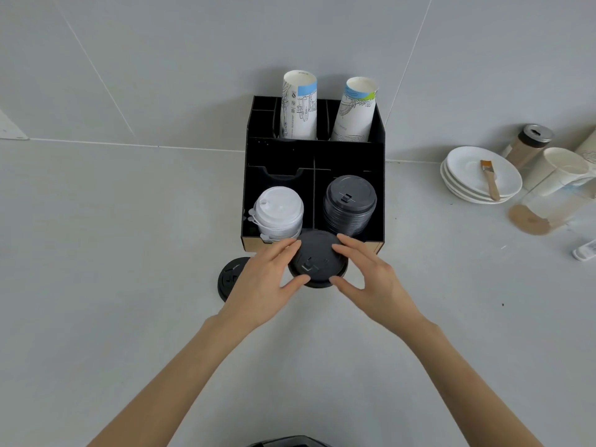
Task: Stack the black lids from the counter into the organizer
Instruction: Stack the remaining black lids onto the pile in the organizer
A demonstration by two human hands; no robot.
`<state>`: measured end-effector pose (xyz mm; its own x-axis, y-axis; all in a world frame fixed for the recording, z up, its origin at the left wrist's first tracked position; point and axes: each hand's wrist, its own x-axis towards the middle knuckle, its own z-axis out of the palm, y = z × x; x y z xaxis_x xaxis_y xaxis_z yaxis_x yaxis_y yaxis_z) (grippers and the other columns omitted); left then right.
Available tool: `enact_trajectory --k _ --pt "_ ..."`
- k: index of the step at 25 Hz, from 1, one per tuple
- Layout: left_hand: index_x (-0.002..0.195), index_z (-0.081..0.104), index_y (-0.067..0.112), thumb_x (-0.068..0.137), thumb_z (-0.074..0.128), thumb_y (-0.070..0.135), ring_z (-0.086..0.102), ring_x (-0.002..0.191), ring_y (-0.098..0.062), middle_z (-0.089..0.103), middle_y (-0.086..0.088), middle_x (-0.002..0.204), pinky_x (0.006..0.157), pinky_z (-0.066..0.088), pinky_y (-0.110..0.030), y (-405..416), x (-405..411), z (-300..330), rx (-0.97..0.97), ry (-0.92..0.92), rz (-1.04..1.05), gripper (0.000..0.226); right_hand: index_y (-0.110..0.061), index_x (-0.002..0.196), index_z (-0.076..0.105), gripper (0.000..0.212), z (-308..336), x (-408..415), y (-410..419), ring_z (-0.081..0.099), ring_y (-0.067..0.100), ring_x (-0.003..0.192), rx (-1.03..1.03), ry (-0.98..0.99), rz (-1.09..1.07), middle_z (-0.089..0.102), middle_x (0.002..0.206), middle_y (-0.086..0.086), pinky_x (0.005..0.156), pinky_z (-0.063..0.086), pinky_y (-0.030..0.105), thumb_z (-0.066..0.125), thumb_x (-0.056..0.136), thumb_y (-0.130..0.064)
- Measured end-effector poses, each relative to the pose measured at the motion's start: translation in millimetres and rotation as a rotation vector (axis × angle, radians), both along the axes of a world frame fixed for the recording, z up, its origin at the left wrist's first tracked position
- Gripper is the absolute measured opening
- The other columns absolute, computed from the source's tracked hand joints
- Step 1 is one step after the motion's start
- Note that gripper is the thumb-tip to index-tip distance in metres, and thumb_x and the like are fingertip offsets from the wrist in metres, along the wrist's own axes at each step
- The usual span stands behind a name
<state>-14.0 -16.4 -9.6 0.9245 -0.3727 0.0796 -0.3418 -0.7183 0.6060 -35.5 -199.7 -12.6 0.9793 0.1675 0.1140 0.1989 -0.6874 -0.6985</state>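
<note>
A black organizer point(246, 188) stands on the counter against the wall. Its front right compartment holds a tall stack of black lids point(350, 204); the front left one holds white lids point(279, 212). Both hands hold a small stack of black lids point(317, 259) just in front of the organizer's front wall. My left hand point(267, 282) grips its left side and my right hand point(367, 279) its right side. Another black lid point(229, 277) lies on the counter at the left, partly hidden behind my left hand.
Two stacks of printed paper cups point(298, 106) stand in the organizer's back compartments. At the right are stacked white saucers point(464, 185) with a brush point(490, 179), a shaker jar point(529, 145) and lying paper cups point(561, 175). A dark object shows at the bottom edge.
</note>
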Motion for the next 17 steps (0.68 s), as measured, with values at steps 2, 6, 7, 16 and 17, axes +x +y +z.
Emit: enact_trajectory --k 2,6,7,16,17 --pt "0.133 0.033 0.014 0.084 0.057 0.029 0.035 0.128 -0.017 0.039 -0.001 0.141 0.104 0.023 -0.021 -7 10 7 -0.004 -0.017 -0.008 0.056 -0.013 0.124 0.048 0.046 8 9 -8 0.042 0.008 0.122 -0.017 -0.022 -0.016 0.042 0.140 0.002 0.097 0.024 0.001 0.064 0.080 -0.017" --pt "0.133 0.033 0.014 0.084 0.057 0.029 0.035 0.128 -0.019 0.040 -0.002 0.141 0.104 0.026 -0.025 -23 32 24 -0.003 -0.052 -0.020 0.057 -0.011 0.123 0.048 0.045 25 28 -22 0.044 0.016 0.123 -0.048 -0.062 -0.045 0.043 0.140 0.005 0.093 0.025 -0.001 0.063 0.081 -0.015" --pt "0.133 0.033 0.013 0.083 0.058 0.028 0.036 0.127 -0.020 0.041 -0.003 0.141 0.104 0.027 -0.027 -27 38 27 -0.001 -0.057 -0.022 0.057 -0.010 0.123 0.049 0.045 29 33 -25 0.044 0.015 0.123 -0.048 -0.068 -0.053 0.043 0.140 0.006 0.089 0.024 -0.007 0.063 0.081 -0.014" --pt "0.131 0.035 0.011 0.083 0.058 0.028 0.037 0.125 -0.024 0.041 -0.006 0.140 0.104 0.031 -0.033 -60 88 33 0.018 -0.041 -0.033 0.057 -0.010 0.126 0.046 0.046 35 76 -52 0.039 0.018 0.128 -0.078 -0.051 -0.100 0.040 0.142 0.005 0.094 0.017 0.000 0.060 0.082 -0.013" --pt "0.131 0.035 0.011 0.083 0.058 0.028 0.038 0.125 -0.024 0.041 -0.006 0.140 0.103 0.031 -0.032 -63 92 31 0.015 -0.033 -0.027 0.057 -0.010 0.126 0.046 0.046 35 80 -53 0.039 0.018 0.128 -0.086 -0.048 -0.100 0.040 0.143 0.005 0.094 0.016 0.002 0.060 0.083 -0.013"
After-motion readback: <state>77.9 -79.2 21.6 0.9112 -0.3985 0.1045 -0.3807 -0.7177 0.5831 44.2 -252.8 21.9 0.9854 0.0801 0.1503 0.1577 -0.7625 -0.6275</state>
